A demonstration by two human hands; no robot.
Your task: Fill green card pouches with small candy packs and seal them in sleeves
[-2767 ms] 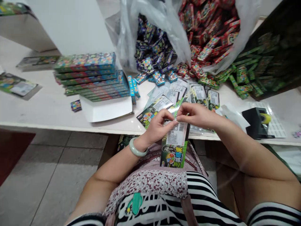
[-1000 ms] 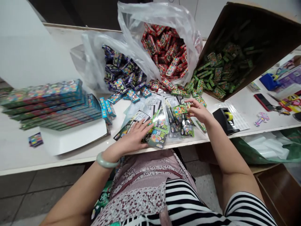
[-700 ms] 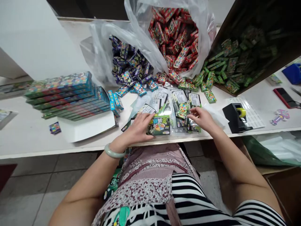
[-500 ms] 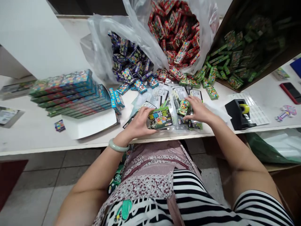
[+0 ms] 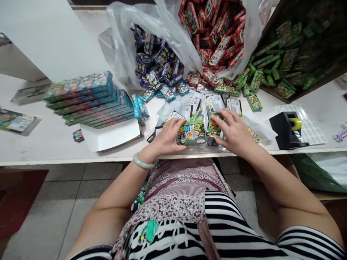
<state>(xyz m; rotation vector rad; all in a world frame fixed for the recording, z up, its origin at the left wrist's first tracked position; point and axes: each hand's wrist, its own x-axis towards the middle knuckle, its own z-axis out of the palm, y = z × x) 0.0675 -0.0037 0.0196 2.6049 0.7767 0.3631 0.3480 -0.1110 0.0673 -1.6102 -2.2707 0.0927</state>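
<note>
My left hand point(image 5: 168, 136), with a pale green bangle at its wrist, grips the left end of a flat black-and-green printed packet point(image 5: 195, 133) at the table's front edge. Its thumb lies along the lower side and its fingers along the upper side. To the right, my right hand point(image 5: 235, 133) curls its fingers and thumb round a small green printed box point(image 5: 213, 125), close beside that packet. Behind both hands, clear plastic bags with printed cards point(image 5: 193, 104) lie spread and overlapping. Part of another green box point(image 5: 255, 134) shows by my right hand.
Behind stand a plastic bag of purple boxes point(image 5: 159, 59), one of red boxes point(image 5: 217, 50), and a carton point(image 5: 329, 77) of green boxes. Stacked long boxes point(image 5: 89, 103) sit at left beside a white card flap point(image 5: 116, 135). A black tape dispenser point(image 5: 284, 131) is at right.
The view has shifted, so the table's things sit further right in it. The small green box now stands more upright against the packet, with my right hand's fingers further over it.
</note>
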